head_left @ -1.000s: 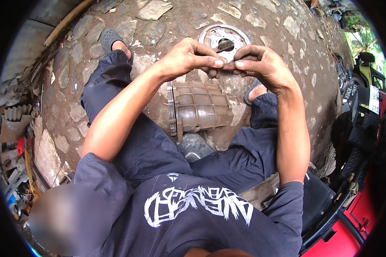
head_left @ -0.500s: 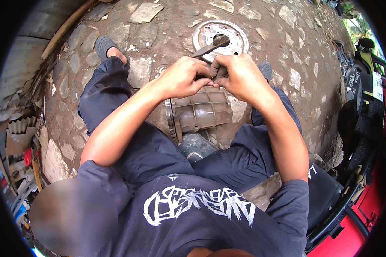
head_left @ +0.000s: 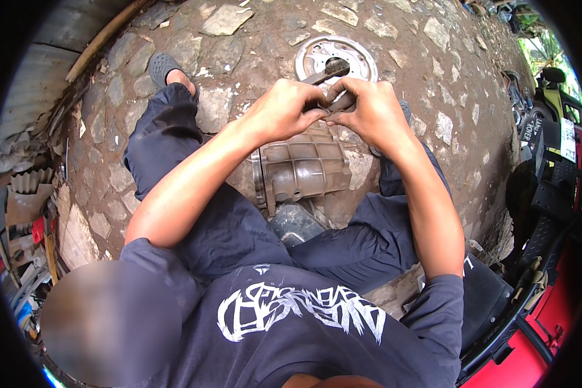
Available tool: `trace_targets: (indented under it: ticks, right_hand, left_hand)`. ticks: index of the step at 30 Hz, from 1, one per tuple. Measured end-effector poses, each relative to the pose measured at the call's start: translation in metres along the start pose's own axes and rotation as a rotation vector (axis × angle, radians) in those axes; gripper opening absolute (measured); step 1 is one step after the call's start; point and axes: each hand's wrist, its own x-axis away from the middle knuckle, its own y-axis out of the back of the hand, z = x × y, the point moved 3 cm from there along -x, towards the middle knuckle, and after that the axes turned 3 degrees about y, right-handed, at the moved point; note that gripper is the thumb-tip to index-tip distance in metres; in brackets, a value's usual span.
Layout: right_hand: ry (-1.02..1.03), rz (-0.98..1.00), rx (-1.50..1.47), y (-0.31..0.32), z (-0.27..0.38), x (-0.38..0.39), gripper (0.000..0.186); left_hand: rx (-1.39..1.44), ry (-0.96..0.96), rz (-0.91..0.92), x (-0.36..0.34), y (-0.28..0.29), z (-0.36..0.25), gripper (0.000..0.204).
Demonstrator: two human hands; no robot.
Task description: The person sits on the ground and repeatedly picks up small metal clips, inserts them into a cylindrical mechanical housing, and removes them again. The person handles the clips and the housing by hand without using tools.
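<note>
My left hand (head_left: 284,108) and my right hand (head_left: 368,113) meet above a ribbed metal housing (head_left: 307,168) lying on its side between my legs. Fingers and thumbs of both are curled in close together, pinched on something small that they mostly hide; I cannot make it out. Just beyond them a round, pale metal plate (head_left: 355,55) with holes lies on the ground, with a dark brush-like tool (head_left: 336,68) across its centre, its handle reaching toward my left hand. A dark, worn container or pan (head_left: 294,223) shows under the near end of the housing.
Uneven stone paving (head_left: 226,26) surrounds me. At the left are corrugated sheets (head_left: 29,184), a wooden pole (head_left: 97,42) and piled scrap. Close on my right stands a red-and-black vehicle body (head_left: 543,310), with a yellow one (head_left: 556,103) farther back.
Since a second ago both hands have lowered slightly and drawn together, hiding the small rusty piece that showed between the thumbs. The tool's handle on the plate has come into view.
</note>
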Motion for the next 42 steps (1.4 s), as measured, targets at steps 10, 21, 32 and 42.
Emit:
trace_targets:
  ticks: [10,21,32,42]
  right_hand:
    - [0.028,0.005,-0.102,0.000,0.005,-0.004,0.035]
    - [-0.017,-0.257,-0.039,-0.014,-0.001,-0.015,0.038]
    - [-0.074,-0.287,-0.249,0.005,0.001,-0.016,0.031]
    - [-0.113,-0.262,-0.522,0.010,0.009,-0.002,0.029]
  left_hand:
    - [0.405,0.525,-0.076,0.005,0.005,0.016,0.028]
    - [0.564,0.559,-0.224,-0.002,0.004,0.018,0.037]
    - [0.717,0.374,-0.095,-0.016,0.040,0.014,0.055]
    - [0.796,0.361,-0.043,-0.017,0.035,0.004,0.039]
